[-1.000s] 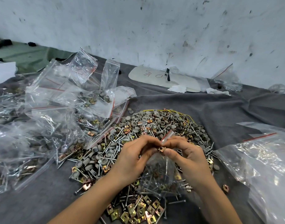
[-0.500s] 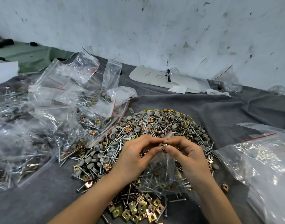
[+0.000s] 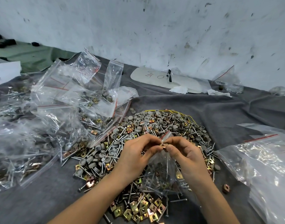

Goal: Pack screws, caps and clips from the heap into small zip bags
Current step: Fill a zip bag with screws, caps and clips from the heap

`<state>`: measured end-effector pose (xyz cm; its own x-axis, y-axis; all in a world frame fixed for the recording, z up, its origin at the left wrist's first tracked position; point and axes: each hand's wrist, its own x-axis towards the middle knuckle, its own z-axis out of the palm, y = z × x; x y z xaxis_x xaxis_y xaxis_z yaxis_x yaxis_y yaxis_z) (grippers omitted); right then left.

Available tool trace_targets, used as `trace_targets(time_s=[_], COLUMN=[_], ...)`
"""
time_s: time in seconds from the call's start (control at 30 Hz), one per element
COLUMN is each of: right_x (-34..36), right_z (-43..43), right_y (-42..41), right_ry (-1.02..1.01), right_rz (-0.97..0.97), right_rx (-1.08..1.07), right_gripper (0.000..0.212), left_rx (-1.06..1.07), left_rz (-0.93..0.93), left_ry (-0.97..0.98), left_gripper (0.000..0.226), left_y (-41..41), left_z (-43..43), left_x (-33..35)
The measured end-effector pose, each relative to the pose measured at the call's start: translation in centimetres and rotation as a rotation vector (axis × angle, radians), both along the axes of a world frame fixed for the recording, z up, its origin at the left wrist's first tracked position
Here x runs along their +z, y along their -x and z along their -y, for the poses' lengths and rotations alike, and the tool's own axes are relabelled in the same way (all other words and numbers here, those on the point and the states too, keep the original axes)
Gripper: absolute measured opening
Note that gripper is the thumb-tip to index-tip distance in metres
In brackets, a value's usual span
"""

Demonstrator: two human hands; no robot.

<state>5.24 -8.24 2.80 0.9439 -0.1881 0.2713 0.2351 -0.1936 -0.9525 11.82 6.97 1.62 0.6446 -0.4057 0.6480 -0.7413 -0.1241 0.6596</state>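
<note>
- Over the near-middle of the surface [image 3: 219,109], a grey cloth: both hands are raised together above the heap [image 3: 156,125].
- Left hand [image 3: 133,154]: fingers curled, tips pinching the top edge of the small zip bag [image 3: 161,173] from the left.
- Right hand [image 3: 187,154]: fingers curled likewise, pinching the same top edge from the right.
- The bag is clear plastic and hangs down between the wrists. Its red-lined mouth sticks up above the fingertips. Long screws and a few clips lie in its bottom.
- One brass clip [image 3: 163,145] sits at the bag's mouth between the two thumbs. I cannot tell which hand has it.
- The heap is mixed: grey round caps are thickest on the far side, silver screws run all through it, and brass square clips gather toward the near edge [image 3: 138,207].
- A thin yellow wire [image 3: 189,117] curves along the heap's far right rim.
- A stray clip [image 3: 226,188] lies alone on the cloth, right of the heap.
- Left side of the surface: a pile of filled zip bags [image 3: 57,120], overlapping, screws and caps showing through.
- Right edge: a large clear bag [image 3: 259,160] with a red zip line, lying crumpled.
- Far edge, against the scuffed white wall [image 3: 154,29]: a flat white board [image 3: 154,77] with pen marks, and crumpled paper just beside it.
</note>
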Motion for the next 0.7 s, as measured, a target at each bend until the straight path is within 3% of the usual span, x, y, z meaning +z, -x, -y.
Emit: trace_targets(time_s=[0.33, 0.4, 0.53, 0.7], right_x=[0.0, -0.2, -0.2, -0.1], right_z=[-0.5, -0.9, -2.0, -2.1], right_y=[0.2, 0.3, 0.0, 0.1], right_ry=[0.061, 0.166, 0.535, 0.669], right_rz=[0.103, 0.15, 0.422, 0.612], right_rx=[-0.093, -0.17, -0.392, -0.507], right_gripper=[0.011, 0.007, 0.015, 0.022], left_rx=[0.048, 0.055, 0.07, 0.071], left_rz=[0.009, -0.006, -0.022, 0.005], left_ry=[0.01, 0.022, 0.059, 0.096], left_gripper=[0.018, 0.017, 0.021, 0.028], left_y=[0.1, 0.2, 0.4, 0.9], left_z=[0.4, 0.5, 0.6, 0.9], left_x=[0.0, 0.0, 0.2, 0.6])
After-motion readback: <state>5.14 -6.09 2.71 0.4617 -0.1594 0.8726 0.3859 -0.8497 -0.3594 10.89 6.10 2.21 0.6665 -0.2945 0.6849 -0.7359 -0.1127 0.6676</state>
